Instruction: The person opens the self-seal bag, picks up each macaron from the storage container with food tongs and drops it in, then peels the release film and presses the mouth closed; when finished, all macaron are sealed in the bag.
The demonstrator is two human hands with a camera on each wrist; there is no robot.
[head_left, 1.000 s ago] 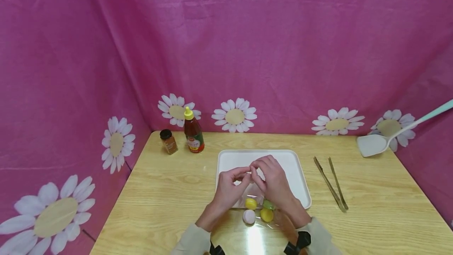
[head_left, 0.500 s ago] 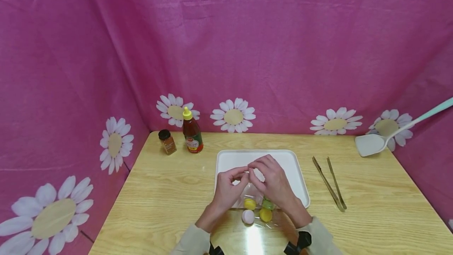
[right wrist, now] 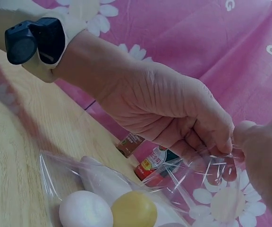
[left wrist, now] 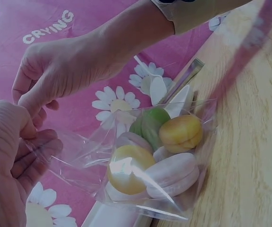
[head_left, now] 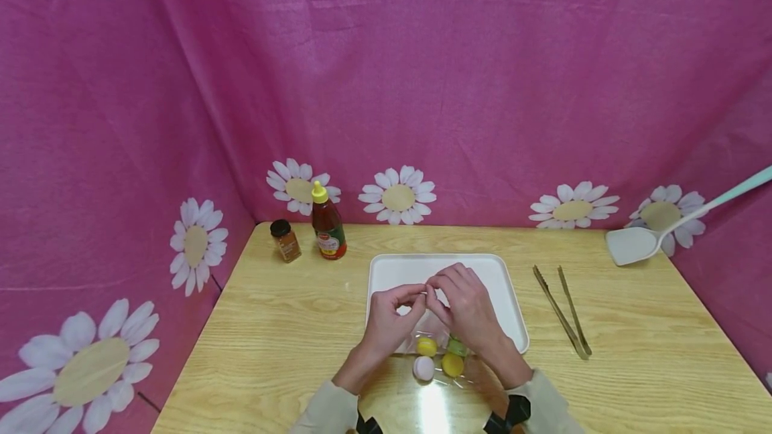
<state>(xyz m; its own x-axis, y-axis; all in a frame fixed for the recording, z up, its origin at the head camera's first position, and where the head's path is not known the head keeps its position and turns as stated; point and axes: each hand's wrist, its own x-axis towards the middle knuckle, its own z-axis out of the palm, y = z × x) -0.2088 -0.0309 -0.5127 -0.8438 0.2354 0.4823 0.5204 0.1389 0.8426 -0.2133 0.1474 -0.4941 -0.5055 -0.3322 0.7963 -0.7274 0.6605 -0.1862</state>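
Note:
My left hand (head_left: 386, 327) and right hand (head_left: 470, 307) meet at the fingertips over the white tray (head_left: 500, 280). Each pinches the gathered top of a clear plastic bag (left wrist: 86, 163). Lower down, the bag bulges with several macarons: a yellow macaron (left wrist: 181, 133), a pale lilac macaron (left wrist: 173, 175) and a green macaron (left wrist: 151, 126) show through the film. The bag hangs below the fingers near the tray's front edge. In the head view the fingers hide most of its top. Whether a tie closes the neck cannot be made out.
Metal tongs (head_left: 563, 317) lie right of the tray. A white spatula (head_left: 633, 246) with a mint handle rests at the back right. A red sauce bottle (head_left: 329, 233) and a spice jar (head_left: 286, 243) stand at the back left. Pink cloth (head_left: 482, 106) surrounds the wooden table (head_left: 289, 313).
The hands stay in nearly the same place, with only slight finger movement at the top of the bag. The whole head view shifts a little.

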